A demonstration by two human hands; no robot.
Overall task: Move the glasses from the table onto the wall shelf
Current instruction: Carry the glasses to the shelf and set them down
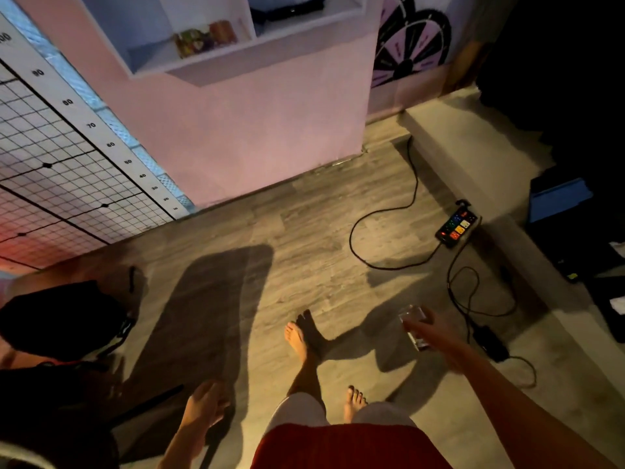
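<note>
I carried one glass (pixel 413 328), my right hand (pixel 436 336) wrapped around it, arm stretched forward over the floor (pixel 304 231); my left hand (pixel 203 406) hung empty, fingers loose, wall shelf (pixel 216 62) above ahead

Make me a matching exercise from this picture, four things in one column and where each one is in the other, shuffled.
Things:
1. glass
2. power strip
3. black bag
4. colourful packets

Places:
A. in the wall shelf
B. on the floor at the left edge
C. in the right hand
D. on the floor beside the raised step

Pairs: 1-C, 2-D, 3-B, 4-A
</note>
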